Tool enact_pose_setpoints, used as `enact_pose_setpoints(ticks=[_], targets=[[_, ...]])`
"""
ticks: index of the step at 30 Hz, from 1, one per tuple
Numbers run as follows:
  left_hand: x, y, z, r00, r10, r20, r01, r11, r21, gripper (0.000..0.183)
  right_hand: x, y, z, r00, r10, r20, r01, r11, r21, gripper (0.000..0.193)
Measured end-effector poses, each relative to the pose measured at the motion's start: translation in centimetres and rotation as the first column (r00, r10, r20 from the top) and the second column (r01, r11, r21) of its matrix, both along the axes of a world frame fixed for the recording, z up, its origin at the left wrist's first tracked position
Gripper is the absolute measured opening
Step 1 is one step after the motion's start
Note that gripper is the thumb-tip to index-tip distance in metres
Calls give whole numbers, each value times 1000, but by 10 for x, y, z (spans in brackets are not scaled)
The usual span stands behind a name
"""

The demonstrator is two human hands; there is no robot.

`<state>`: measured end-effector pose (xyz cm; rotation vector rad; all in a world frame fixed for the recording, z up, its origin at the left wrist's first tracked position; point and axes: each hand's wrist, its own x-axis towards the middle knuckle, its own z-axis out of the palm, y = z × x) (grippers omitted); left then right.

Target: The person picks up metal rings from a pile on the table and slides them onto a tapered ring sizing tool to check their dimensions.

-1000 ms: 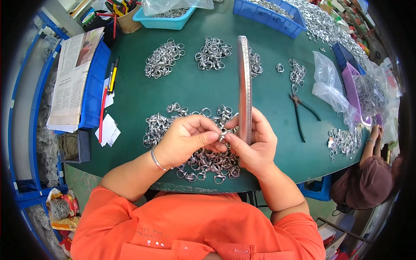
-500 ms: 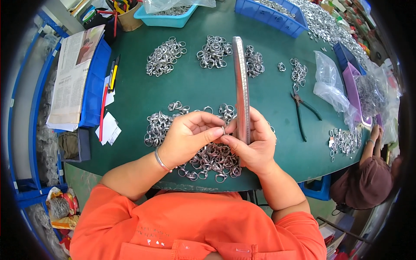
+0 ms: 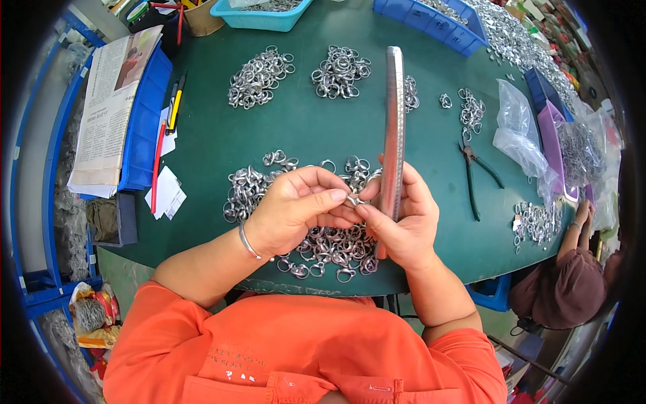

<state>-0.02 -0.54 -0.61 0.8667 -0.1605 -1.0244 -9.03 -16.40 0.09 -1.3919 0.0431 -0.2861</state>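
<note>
Between the thumb and fingers of my left hand (image 3: pixel 299 202) is a small silver-coloured ring (image 3: pixel 355 200). My right hand (image 3: pixel 410 219) is wrapped round a long tapered metal ring mandrel (image 3: pixel 394 114) with graduation marks, held with its narrow end pointing away from me. The right thumb tip also meets the ring, beside the mandrel rather than on it. Under and around both hands lies a large loose pile of rings (image 3: pixel 336 246), partly hidden by my fingers.
Farther back on the green table (image 3: pixel 269 131) are separate ring heaps (image 3: pixel 261 77). Pliers (image 3: pixel 472 178) and a plastic bag (image 3: pixel 515 135) lie to the right. Blue bins (image 3: pixel 145 128), newspaper (image 3: pixel 111 108) and pens (image 3: pixel 159 168) flank the left. A co-worker (image 3: pixel 562 286) sits at right.
The mandrel and my right hand have shifted slightly right in the picture. The ring at my fingertips has turned, showing more of its shaped front.
</note>
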Motion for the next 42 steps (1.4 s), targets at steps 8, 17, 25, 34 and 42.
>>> enact_pose_setpoints(ticks=[8, 17, 25, 34, 42], targets=[[-1, 0, 0, 1000, -9, -1, 9, 1000, -5, 12, -1, 0, -1, 1000, 19, 17, -19, 1000, 5, 57], [0, -2, 1, 992, 47, 115, -42, 998, -52, 19, -2, -1, 0, 999, 2, 37, -1, 1000, -25, 57], [9, 1, 6, 867, 172, 468, -186, 982, -16, 5, -1, 1, 8, 999, 23, -46, -21, 999, 36, 57], [58, 23, 1, 893, 430, 133, -417, 902, -114, 14, -10, 0, 24, 914, 127, -384, -189, 974, -128, 49], [62, 26, -6, 909, 400, 115, -367, 901, -231, 11, -4, 1, 16, 987, 142, -69, -152, 735, -661, 47]])
